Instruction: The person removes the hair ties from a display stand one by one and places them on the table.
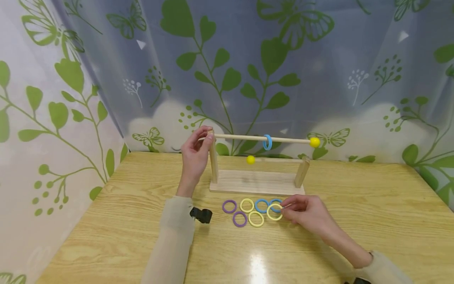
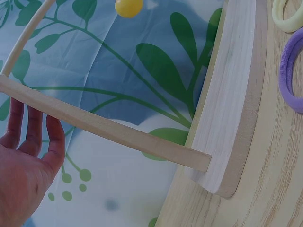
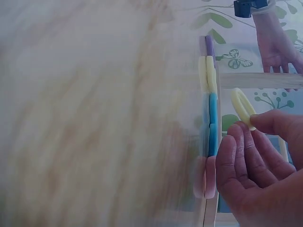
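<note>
My left hand (image 1: 196, 152) grips the top of the left post (image 1: 214, 163) of a wooden stand (image 1: 255, 182), the thumb at its front; in the left wrist view, fingers show behind the post. A blue hair tie (image 1: 270, 142) hangs on the stand's upper rod (image 1: 241, 137). Between thumb and fingertips, my right hand (image 1: 310, 215) pinches a yellow hair tie (image 3: 237, 108). It overlaps a blue one on the table in the head view. Purple hair ties (image 1: 229, 213), yellow hair ties (image 1: 256, 226) and blue hair ties (image 1: 255, 205) lie in front of the base.
The upper rod ends in a yellow ball (image 1: 314, 142) at the right. A lower rod (image 1: 280, 160) runs left from the right post (image 1: 302, 173) to another yellow ball (image 1: 250, 159). A pink hair tie (image 3: 210, 177) shows in the right wrist view. Behind the table (image 1: 354, 209) hangs a patterned curtain (image 1: 227, 39).
</note>
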The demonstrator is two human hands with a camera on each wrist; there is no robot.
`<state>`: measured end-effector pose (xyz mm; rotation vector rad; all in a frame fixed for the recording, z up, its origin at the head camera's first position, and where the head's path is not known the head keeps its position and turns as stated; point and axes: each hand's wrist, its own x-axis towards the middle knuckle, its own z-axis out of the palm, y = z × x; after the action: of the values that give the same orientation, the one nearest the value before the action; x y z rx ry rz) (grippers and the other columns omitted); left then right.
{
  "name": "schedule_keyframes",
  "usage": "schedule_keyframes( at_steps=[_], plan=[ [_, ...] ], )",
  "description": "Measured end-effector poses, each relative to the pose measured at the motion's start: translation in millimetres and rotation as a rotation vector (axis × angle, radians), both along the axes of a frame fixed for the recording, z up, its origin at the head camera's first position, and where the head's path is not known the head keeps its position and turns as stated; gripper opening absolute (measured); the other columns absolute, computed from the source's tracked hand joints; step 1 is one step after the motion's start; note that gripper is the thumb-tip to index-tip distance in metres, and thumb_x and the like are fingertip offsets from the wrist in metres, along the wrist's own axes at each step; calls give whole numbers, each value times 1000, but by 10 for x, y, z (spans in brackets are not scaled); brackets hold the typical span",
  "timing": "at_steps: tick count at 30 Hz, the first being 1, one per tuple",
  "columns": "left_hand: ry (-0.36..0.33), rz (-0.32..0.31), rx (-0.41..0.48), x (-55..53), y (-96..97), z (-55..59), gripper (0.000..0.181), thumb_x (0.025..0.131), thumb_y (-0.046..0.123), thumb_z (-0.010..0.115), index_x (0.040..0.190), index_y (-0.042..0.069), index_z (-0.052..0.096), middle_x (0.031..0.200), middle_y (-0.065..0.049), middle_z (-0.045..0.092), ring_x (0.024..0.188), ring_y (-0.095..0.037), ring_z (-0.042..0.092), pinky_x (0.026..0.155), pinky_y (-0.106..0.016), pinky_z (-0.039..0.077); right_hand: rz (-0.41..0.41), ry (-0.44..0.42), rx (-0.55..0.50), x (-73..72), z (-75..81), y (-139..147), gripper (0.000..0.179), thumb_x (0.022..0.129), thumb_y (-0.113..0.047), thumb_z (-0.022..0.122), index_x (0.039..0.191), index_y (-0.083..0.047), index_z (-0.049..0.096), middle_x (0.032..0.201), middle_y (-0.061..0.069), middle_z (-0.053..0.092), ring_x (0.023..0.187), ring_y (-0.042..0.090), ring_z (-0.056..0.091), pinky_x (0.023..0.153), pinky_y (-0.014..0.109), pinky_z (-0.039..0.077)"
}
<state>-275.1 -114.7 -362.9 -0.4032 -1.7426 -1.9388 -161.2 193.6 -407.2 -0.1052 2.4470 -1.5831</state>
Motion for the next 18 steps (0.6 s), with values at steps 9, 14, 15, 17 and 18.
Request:
schedule_keyframes(
  at_steps=[9,14,15,17,18],
  plan=[
    [0,5,-6,3,-1,-1,25,100,4,63,123,-4,67,96,10,67,80,-6,64,75,-19,52,25,-21,-3,-8,-45,-18,26,89,-14,76,110,2,71,88,7,76,71,12,66,63,27,57],
    [-5,2,-7,13,-2,6,25,100,5,63,123,-4,67,96,10,66,80,-9,64,75,-19,52,40,-16,18,-5,-40,-26,25,89,-14,77,108,2,71,89,8,77,73,14,69,65,28,59],
    [-4,1,-6,13,-3,6,25,100,5,63,123,-4,67,96,10,66,80,-9,64,75,-19,52,40,-18,23,-6,-41,-27,25,89,-15,77,107,2,71,89,8,77,73,14,70,65,28,59],
    [0,0,-6,9,-4,5,25,101,5,62,123,-5,66,96,9,67,80,-10,64,75,-19,52,49,-12,32,-5,-47,-30,25,90,-15,77,107,2,71,89,8,77,74,15,71,64,28,59],
    [2,1,-6,10,-4,6,25,100,5,62,123,-5,66,96,9,66,80,-9,64,74,-19,52,53,-13,35,-2,-48,-32,25,90,-16,77,107,1,71,89,8,77,74,15,71,64,28,59]
  ],
)
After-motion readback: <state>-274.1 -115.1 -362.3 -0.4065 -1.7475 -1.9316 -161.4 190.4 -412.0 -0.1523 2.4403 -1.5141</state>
